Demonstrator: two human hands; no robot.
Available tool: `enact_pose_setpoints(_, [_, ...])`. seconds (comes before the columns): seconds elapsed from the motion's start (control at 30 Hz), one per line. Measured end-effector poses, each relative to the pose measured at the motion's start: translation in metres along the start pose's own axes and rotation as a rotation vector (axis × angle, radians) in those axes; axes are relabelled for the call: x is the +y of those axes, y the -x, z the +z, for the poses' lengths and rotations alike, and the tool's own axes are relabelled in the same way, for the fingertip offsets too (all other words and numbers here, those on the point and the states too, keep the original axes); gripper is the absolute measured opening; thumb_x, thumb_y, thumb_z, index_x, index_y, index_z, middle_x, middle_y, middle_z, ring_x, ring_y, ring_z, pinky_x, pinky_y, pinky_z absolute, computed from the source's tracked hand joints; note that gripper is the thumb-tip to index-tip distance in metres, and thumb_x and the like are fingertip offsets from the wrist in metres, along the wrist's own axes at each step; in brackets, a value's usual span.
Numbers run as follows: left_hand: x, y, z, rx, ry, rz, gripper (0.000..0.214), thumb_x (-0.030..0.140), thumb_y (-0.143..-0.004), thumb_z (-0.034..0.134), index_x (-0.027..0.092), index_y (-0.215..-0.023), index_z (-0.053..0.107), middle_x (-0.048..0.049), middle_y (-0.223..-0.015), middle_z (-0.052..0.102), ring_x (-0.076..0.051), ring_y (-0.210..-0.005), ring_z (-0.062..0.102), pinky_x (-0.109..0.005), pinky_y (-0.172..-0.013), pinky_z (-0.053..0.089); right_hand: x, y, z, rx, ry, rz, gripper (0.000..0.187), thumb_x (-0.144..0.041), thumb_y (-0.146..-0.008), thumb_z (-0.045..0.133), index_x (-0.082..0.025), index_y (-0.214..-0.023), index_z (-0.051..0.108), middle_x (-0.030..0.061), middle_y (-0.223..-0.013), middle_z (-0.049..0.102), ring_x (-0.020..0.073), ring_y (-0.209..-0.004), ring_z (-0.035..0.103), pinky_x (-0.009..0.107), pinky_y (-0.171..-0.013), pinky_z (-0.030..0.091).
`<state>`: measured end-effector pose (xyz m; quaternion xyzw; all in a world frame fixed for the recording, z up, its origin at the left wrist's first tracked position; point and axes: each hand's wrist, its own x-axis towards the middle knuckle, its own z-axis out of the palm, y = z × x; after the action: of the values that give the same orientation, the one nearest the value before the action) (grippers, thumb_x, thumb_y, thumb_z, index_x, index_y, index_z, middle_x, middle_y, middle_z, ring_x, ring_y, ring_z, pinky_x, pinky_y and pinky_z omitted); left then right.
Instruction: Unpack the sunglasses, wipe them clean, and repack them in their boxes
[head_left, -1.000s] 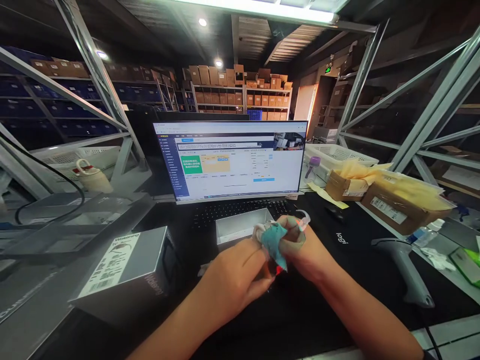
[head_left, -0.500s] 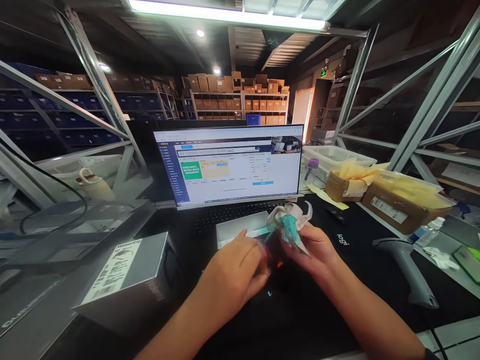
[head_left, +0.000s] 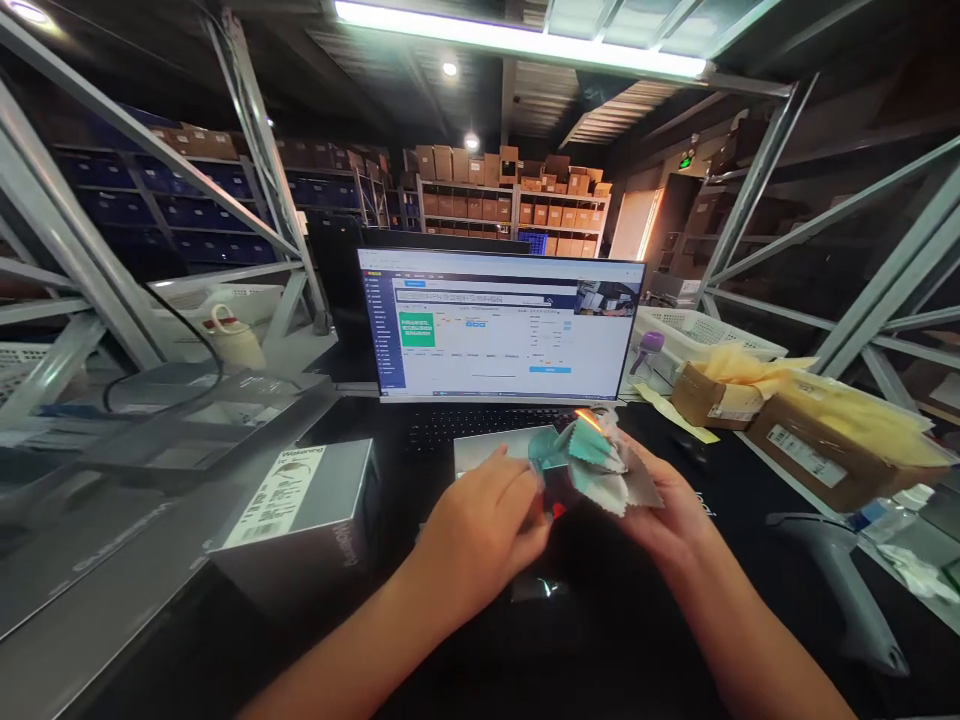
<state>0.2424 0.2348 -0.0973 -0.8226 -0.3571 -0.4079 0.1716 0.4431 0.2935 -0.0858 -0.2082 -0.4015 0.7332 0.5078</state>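
Note:
My right hand (head_left: 667,505) grips a crumpled cleaning cloth (head_left: 611,485), teal and grey with zigzag edges, in front of the monitor. Beside it, my left hand (head_left: 480,520) has its fingers curled in. Whatever lies in them is mostly hidden; a see-through bluish piece (head_left: 544,450) and a bit of red show past the fingertips. Behind the left hand is an open pale box (head_left: 472,452), partly covered by it. On the dark mat below the hands lies a small shiny clear piece (head_left: 536,588). A closed grey box with a white label (head_left: 315,510) stands to the left.
A monitor (head_left: 502,340) and a keyboard (head_left: 450,430) stand behind the hands. At right are a barcode scanner (head_left: 847,585), a small bottle (head_left: 900,510), cardboard boxes with yellow packets (head_left: 810,455) and a white basket (head_left: 705,335). Grey boxes (head_left: 225,420) lie at left.
The view has swung left, so everything sits further right. The cloth in my right hand has opened out wider and its white curled part is now folded down. My left hand stays curled.

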Motion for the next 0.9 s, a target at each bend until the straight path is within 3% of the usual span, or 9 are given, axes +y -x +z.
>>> enact_pose_setpoints(0.07, [-0.003, 0.001, 0.000, 0.046, -0.012, -0.043, 0.011, 0.012, -0.088, 0.057, 0.018, -0.079, 0.056, -0.0034, -0.077, 0.064, -0.018, -0.075, 0.063, -0.041, -0.093, 0.058, -0.008, -0.002, -0.008, 0.081, 0.090, -0.032, 0.037, -0.029, -0.062, 0.087, -0.021, -0.095, 0.074, 0.0013, -0.083, 0.072, 0.0155, -0.072, 0.064, 0.027, -0.071, 0.054])
enact_pose_setpoints(0.17, [-0.004, 0.004, 0.003, 0.084, -0.029, -0.116, 0.010, 0.017, -0.088, 0.060, 0.018, -0.080, 0.056, -0.0031, -0.076, 0.064, -0.018, -0.072, 0.062, -0.034, -0.072, 0.059, -0.013, -0.004, -0.018, 0.249, 0.281, -0.295, 0.022, -0.024, -0.069, 0.080, -0.023, -0.088, 0.070, -0.0008, -0.082, 0.069, 0.0146, -0.071, 0.061, 0.024, -0.066, 0.051])
enact_pose_setpoints(0.27, [-0.003, 0.006, 0.006, 0.069, -0.038, -0.185, 0.012, 0.021, -0.090, 0.061, 0.019, -0.080, 0.056, -0.0031, -0.077, 0.064, -0.019, -0.071, 0.062, -0.031, -0.062, 0.054, -0.005, 0.002, -0.014, 0.261, 0.484, -0.390, 0.015, -0.028, -0.078, 0.076, -0.024, -0.089, 0.067, -0.0024, -0.077, 0.065, 0.0132, -0.068, 0.058, 0.021, -0.062, 0.047])
enact_pose_setpoints(0.4, [-0.003, 0.008, 0.010, -0.018, -0.060, -0.256, 0.010, 0.024, -0.088, 0.066, 0.018, -0.086, 0.058, -0.0032, -0.081, 0.067, -0.021, -0.073, 0.065, -0.033, -0.063, 0.055, 0.020, 0.016, 0.007, 0.082, 0.657, -0.319, 0.016, -0.038, -0.086, 0.071, -0.024, -0.090, 0.064, -0.0010, -0.076, 0.064, 0.0144, -0.066, 0.057, 0.024, -0.059, 0.045])
enact_pose_setpoints(0.5, [-0.003, 0.011, 0.011, -0.115, -0.092, -0.283, 0.011, 0.024, -0.088, 0.067, 0.017, -0.092, 0.060, -0.0055, -0.087, 0.069, -0.025, -0.078, 0.069, -0.037, -0.063, 0.058, 0.039, 0.022, 0.019, 0.017, 0.902, -0.395, 0.012, -0.034, -0.089, 0.068, -0.023, -0.090, 0.064, 0.0008, -0.082, 0.067, 0.0165, -0.073, 0.060, 0.027, -0.065, 0.047])
enact_pose_setpoints(0.67, [0.001, 0.013, 0.018, -0.182, -0.059, -0.295, 0.025, 0.023, -0.085, 0.070, 0.014, -0.107, 0.060, -0.0122, -0.108, 0.070, -0.030, -0.100, 0.070, -0.042, -0.079, 0.062, 0.058, 0.020, 0.021, 0.122, 1.087, -0.672, 0.009, -0.017, -0.083, 0.069, -0.024, -0.084, 0.063, -0.0023, -0.079, 0.068, 0.0160, -0.072, 0.062, 0.028, -0.070, 0.049])
enact_pose_setpoints(0.73, [0.005, 0.013, 0.019, -0.183, 0.040, -0.314, 0.047, 0.027, -0.078, 0.078, 0.015, -0.118, 0.056, -0.0128, -0.117, 0.068, -0.030, -0.109, 0.068, -0.042, -0.089, 0.061, 0.058, 0.017, 0.018, 0.153, 1.103, -0.791, 0.012, -0.012, -0.080, 0.068, -0.024, -0.083, 0.064, -0.0021, -0.081, 0.069, 0.0159, -0.075, 0.063, 0.028, -0.071, 0.050])
enact_pose_setpoints(0.8, [0.008, 0.012, 0.016, -0.190, 0.128, -0.308, 0.069, 0.030, -0.072, 0.084, 0.016, -0.131, 0.050, -0.0133, -0.128, 0.064, -0.029, -0.120, 0.063, -0.040, -0.097, 0.058, 0.048, 0.013, 0.013, 0.133, 1.062, -0.784, 0.011, -0.013, -0.080, 0.069, -0.024, -0.082, 0.065, -0.0017, -0.082, 0.070, 0.0155, -0.073, 0.064, 0.026, -0.067, 0.051])
enact_pose_setpoints(0.9, [0.004, 0.012, 0.004, -0.185, 0.124, -0.257, 0.059, 0.024, -0.077, 0.078, 0.020, -0.130, 0.053, -0.0096, -0.128, 0.067, -0.026, -0.116, 0.066, -0.039, -0.098, 0.059, 0.023, 0.007, 0.000, 0.192, 0.889, -0.633, 0.011, -0.022, -0.079, 0.076, -0.024, -0.083, 0.066, -0.0017, -0.080, 0.069, 0.0135, -0.064, 0.062, 0.022, -0.053, 0.048])
